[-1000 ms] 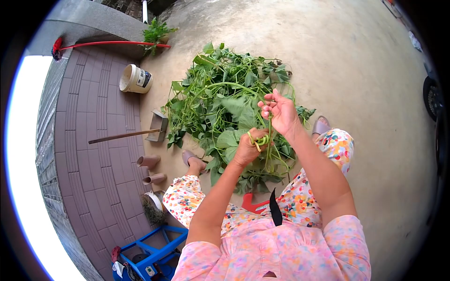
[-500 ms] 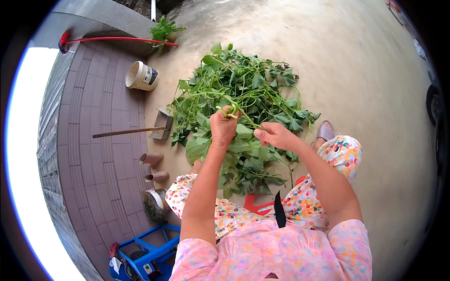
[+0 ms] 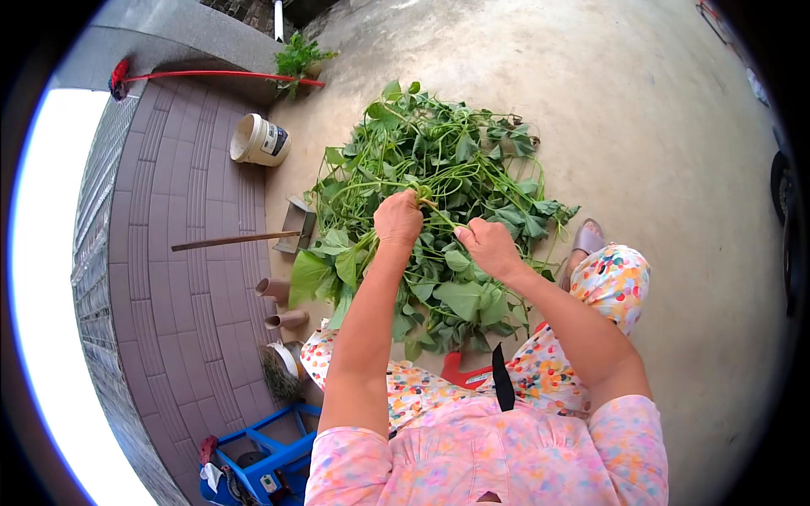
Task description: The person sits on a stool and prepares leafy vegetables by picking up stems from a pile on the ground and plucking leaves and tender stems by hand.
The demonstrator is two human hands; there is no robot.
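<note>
A wide heap of leafy green vines (image 3: 456, 160) lies on the concrete floor in front of me. My left hand (image 3: 398, 217) is closed round a bundle of green stems above the heap, with large leaves hanging below it to the left. Close by on the right, my right hand (image 3: 491, 246) pinches a green stem that runs between the two hands. Both palms face away, so the fingertips are mostly hidden.
To the left are a white bucket (image 3: 260, 140), a dustpan (image 3: 295, 226) with a long handle, two brown boots (image 3: 287, 320) and a blue metal frame (image 3: 274, 460). A red-handled broom (image 3: 228, 73) leans by the low wall. A red object (image 3: 462, 369) lies between my legs.
Both hands have moved left and my right hand has come down from above to a pinch on a stem. Large leaves below my left hand have swung left.
</note>
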